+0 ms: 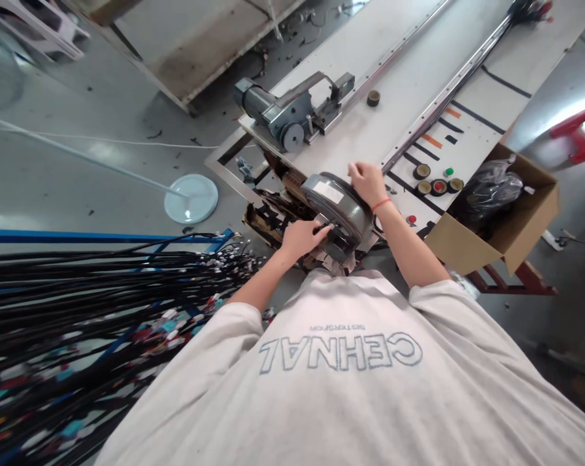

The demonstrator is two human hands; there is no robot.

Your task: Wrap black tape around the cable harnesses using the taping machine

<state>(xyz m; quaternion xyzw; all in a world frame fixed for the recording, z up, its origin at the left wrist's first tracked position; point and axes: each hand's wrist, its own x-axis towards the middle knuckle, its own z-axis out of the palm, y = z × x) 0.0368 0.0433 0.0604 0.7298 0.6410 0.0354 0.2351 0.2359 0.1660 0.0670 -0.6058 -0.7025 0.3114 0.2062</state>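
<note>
A round grey machine (338, 200) with a white label stands at the near end of the long white table (419, 71), close to my body. My left hand (302, 238) is at its near left side, thumb and fingers closed at a small part by the dark opening; what they pinch is too small to make out. My right hand (367, 184) is at the far right side of the machine, over the table, with its fingers curled; whether they hold anything is hidden. A red band circles the right wrist.
A motor unit (292, 116) is mounted at the table's left edge. Tape rolls (422, 171) and black strips lie on the right. An open cardboard box (530, 207) stands further right. Black cable bundles (103, 278) hang at the left, near a round stand base (191, 198).
</note>
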